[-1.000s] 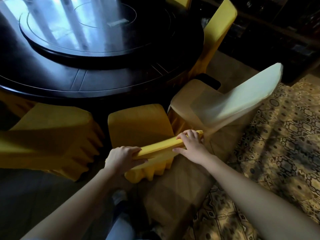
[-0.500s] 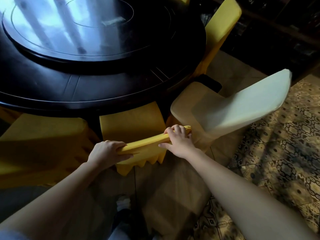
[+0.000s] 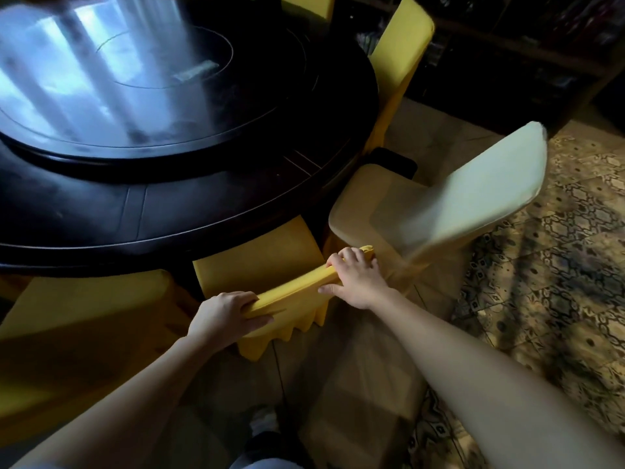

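A chair in a yellow cloth cover [image 3: 257, 262] stands straight ahead of me, its seat partly under the edge of the round dark table [image 3: 176, 211]. My left hand [image 3: 225, 314] grips the left end of the chair's top rail, fingers curled over it. At the right end of the same rail my right hand [image 3: 358, 277] holds on, fingers over the top and thumb stretched along the back. The cover's scalloped hem hangs below my hands.
A pale cream-covered chair [image 3: 439, 204] stands close on the right, angled away. Another yellow-covered chair [image 3: 84, 319] is at the left, and one more [image 3: 402, 45] at the far side. A glossy turntable [image 3: 111, 82] tops the table. Patterned carpet [image 3: 548, 282] lies right.
The chair has slid forward, its seat going further under the table's edge, with both hands keeping their hold on the rail. My view has moved closer to the table.
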Available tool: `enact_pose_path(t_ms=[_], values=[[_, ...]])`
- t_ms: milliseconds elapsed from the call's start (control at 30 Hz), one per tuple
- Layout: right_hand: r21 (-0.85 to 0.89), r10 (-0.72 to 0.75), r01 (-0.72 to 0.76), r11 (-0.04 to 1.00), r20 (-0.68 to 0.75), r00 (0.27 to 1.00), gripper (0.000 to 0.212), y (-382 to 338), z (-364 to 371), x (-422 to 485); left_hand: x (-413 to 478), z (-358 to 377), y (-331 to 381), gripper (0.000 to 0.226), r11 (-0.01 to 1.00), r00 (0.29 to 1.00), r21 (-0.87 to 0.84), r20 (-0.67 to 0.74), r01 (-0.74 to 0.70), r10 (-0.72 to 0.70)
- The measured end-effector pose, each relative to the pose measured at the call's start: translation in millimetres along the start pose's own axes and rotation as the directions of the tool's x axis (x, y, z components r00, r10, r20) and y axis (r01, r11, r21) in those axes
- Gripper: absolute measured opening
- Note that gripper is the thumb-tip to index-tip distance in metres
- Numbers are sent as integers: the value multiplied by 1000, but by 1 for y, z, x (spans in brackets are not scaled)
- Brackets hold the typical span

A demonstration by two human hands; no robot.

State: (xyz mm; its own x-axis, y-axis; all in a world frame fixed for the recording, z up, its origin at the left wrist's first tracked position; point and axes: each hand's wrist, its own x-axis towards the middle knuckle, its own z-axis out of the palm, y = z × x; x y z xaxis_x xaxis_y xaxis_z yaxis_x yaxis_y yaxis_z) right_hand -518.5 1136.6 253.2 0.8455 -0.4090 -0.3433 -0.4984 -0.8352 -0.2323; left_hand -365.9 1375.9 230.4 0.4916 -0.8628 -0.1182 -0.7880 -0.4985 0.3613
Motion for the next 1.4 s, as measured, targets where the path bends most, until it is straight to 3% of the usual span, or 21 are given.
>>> enact_pose_path(t_ms=[533,700,833,1033,1400], values=[[27,165,-164,986,-266,950,56,-25,32,-25,1,2,-4,48,994,995,48,46,-94,92],[85,208,-192,978,-273,939,59,-33,41,-28,8,1,-1,55,1000,982,-16,189,18,-14],[33,160,-157,987,-285,945,60,-25,44,-29,13,-1,8,72,996,959,-38,275,75,-62],[-3,44,-46,999,-256,966,62,1,32,-32,38,-3,69,79,999,945,-15,324,-44,47],[89,231,-214,973,-260,938,66,145,-7,-64,132,30,211,65,972,933,100,315,-212,171]])
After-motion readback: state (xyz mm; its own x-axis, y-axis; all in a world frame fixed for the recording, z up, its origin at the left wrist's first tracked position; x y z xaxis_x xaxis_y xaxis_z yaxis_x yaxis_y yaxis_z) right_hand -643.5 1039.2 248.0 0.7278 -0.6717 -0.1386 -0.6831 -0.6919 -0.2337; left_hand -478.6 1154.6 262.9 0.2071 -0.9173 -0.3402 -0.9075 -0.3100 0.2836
